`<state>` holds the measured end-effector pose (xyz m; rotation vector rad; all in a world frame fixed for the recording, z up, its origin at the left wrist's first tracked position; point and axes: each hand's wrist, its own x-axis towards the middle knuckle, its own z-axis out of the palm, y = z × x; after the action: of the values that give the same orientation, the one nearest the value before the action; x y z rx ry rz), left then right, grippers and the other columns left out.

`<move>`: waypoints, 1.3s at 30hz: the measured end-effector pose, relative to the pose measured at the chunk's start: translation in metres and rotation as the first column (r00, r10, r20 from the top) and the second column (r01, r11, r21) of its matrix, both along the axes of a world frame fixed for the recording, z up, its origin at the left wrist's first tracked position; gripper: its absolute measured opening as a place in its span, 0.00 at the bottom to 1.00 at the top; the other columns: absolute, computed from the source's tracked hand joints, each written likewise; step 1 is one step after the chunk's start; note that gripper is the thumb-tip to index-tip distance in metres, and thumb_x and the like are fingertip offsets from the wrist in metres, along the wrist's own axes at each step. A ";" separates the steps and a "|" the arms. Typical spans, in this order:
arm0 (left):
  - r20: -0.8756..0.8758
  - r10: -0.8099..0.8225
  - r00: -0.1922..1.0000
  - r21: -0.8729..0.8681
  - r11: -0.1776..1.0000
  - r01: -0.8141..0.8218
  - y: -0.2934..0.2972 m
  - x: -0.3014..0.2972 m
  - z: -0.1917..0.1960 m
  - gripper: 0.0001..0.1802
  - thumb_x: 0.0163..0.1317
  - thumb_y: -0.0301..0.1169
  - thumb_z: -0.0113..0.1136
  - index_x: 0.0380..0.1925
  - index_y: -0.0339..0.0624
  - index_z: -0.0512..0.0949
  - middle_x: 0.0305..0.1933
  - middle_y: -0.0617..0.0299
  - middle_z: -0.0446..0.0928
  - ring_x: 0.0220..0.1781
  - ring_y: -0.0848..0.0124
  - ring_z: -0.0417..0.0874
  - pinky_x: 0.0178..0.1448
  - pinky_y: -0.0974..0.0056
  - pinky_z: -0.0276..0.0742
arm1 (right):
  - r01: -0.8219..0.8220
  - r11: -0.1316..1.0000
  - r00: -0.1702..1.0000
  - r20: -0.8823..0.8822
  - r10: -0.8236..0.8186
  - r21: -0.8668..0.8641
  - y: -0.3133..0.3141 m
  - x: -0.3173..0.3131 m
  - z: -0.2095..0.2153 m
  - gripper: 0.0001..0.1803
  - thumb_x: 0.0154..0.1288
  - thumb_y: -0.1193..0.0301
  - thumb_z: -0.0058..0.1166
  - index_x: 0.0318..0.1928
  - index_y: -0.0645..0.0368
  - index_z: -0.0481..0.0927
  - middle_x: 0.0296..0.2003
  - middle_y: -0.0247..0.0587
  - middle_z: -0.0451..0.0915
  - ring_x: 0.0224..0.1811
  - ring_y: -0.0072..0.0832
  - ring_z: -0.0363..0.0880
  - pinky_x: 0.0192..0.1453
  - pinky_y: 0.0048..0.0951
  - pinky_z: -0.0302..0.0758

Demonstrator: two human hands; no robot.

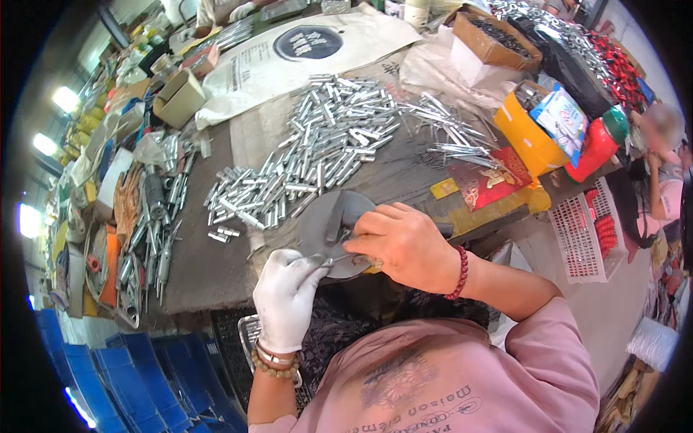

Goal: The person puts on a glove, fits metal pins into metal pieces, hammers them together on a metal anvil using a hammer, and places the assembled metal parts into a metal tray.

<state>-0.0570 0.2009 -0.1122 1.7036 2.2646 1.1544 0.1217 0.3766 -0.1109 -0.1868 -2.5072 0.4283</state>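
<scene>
My left hand [284, 294], in a white glove, pinches a small slim metal part [334, 260] between thumb and fingertips. The bare right hand [408, 244] meets it from the other side, its fingers closed at the part's other end. My fingers cover most of the part, so its exact kind does not show. Just behind both hands is a round grey fixture [312, 222] at the table's near edge. Beyond it lies a large heap of short silver metal tubes [328, 133]. Thin metal rods [462, 137] lie in a smaller pile to the right.
Hand tools [153, 216] and an orange-brown glove [128, 198] crowd the left edge. A yellow box [530, 130], a red-and-green bottle [599, 144] and a carton of dark small parts [498, 37] stand right. Other people sit across the table and at far right, beyond a white basket [577, 242].
</scene>
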 end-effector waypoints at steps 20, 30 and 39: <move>-0.010 -0.016 1.000 0.002 1.000 0.016 0.002 0.000 0.000 0.11 0.57 0.24 0.77 0.41 0.43 0.90 0.39 0.57 0.81 0.44 0.57 0.85 0.49 0.57 0.81 | 0.451 0.878 0.860 0.187 -0.475 0.160 0.105 0.022 -0.002 0.11 0.55 0.71 0.73 0.40 0.54 0.90 0.41 0.39 0.81 0.50 0.42 0.84 0.54 0.43 0.82; -0.035 -0.021 0.999 0.021 1.000 0.022 0.003 0.000 -0.004 0.10 0.59 0.26 0.77 0.41 0.47 0.90 0.39 0.60 0.82 0.44 0.59 0.85 0.48 0.56 0.82 | 0.438 0.882 0.831 0.296 -0.472 0.176 0.107 0.010 0.013 0.09 0.58 0.69 0.70 0.38 0.56 0.87 0.43 0.42 0.82 0.53 0.45 0.83 0.57 0.47 0.81; -0.060 -0.016 0.998 0.028 0.999 0.017 -0.001 -0.003 -0.003 0.11 0.57 0.22 0.76 0.41 0.42 0.90 0.39 0.57 0.82 0.43 0.59 0.85 0.49 0.58 0.82 | 0.286 0.923 0.957 0.023 -0.290 -0.257 0.057 0.003 0.013 0.07 0.60 0.75 0.65 0.39 0.57 0.85 0.38 0.45 0.81 0.45 0.46 0.83 0.49 0.44 0.80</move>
<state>-0.0597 0.2003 -0.1150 1.7875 2.2744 1.1525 0.1251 0.4333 -0.0977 -0.6440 -2.3506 0.6286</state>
